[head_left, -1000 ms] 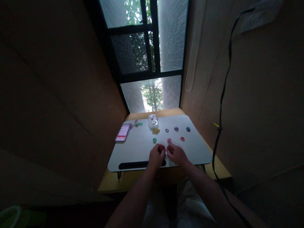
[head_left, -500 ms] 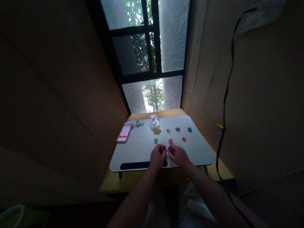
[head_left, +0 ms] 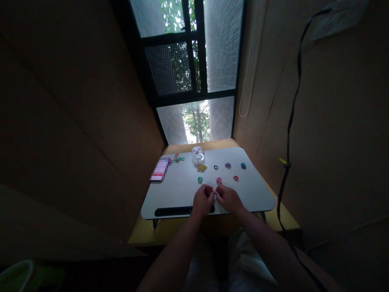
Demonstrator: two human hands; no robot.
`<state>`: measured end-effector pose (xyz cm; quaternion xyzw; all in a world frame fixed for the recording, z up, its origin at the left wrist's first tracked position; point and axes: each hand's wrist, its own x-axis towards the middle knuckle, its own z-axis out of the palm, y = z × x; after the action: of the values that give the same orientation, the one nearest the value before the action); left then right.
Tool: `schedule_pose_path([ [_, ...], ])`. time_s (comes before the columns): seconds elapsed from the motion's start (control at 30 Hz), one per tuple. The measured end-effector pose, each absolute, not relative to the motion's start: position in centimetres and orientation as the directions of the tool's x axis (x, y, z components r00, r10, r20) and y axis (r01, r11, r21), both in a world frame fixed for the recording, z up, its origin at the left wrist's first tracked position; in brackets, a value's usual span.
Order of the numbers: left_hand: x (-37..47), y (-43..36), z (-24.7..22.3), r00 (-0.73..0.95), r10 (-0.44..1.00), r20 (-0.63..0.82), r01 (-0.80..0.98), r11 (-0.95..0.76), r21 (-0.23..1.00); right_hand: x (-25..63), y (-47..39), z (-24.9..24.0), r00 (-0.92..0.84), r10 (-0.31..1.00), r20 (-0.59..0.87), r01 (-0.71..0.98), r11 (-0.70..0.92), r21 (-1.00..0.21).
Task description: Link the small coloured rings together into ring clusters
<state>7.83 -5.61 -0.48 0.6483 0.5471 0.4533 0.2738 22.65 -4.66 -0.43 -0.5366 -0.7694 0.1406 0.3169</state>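
My left hand [head_left: 203, 200] and my right hand [head_left: 228, 198] meet over the near part of a white lap table [head_left: 173, 194]. The fingers of both are pinched on a small pink band [head_left: 214, 192], mostly hidden by the fingertips. Just beyond them lies a pile of pink bands [head_left: 219, 180]. Green bands [head_left: 199, 179] sit to its left and red bands [head_left: 236, 178] to its right. Farther back are yellow bands [head_left: 201, 168], a dark ring [head_left: 215, 167], a purple cluster [head_left: 227, 165] and a blue cluster [head_left: 243, 165].
A clear jar [head_left: 198, 156] stands at the back. Linked red and green pieces [head_left: 178, 159] lie at the back left, beside a blurred-out phone-like slab [head_left: 159, 169]. A black slot [head_left: 173, 211] runs along the front edge. A black cord [head_left: 288, 134] hangs at the right.
Both hands stay almost in place, still pinching the small pink band with slight finger movement. The whole view has shifted very slightly.
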Motion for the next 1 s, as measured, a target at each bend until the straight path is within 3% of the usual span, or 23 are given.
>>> schedule_pose_path([
  [1.0, 7.87, -5.69, -0.02, 0.024, 0.964, 0.265, 0.465, -0.245, 0.851, 22.98, -4.69, -0.44, -0.244, 0.898, 0.367, 0.676, 0.429, -0.599],
])
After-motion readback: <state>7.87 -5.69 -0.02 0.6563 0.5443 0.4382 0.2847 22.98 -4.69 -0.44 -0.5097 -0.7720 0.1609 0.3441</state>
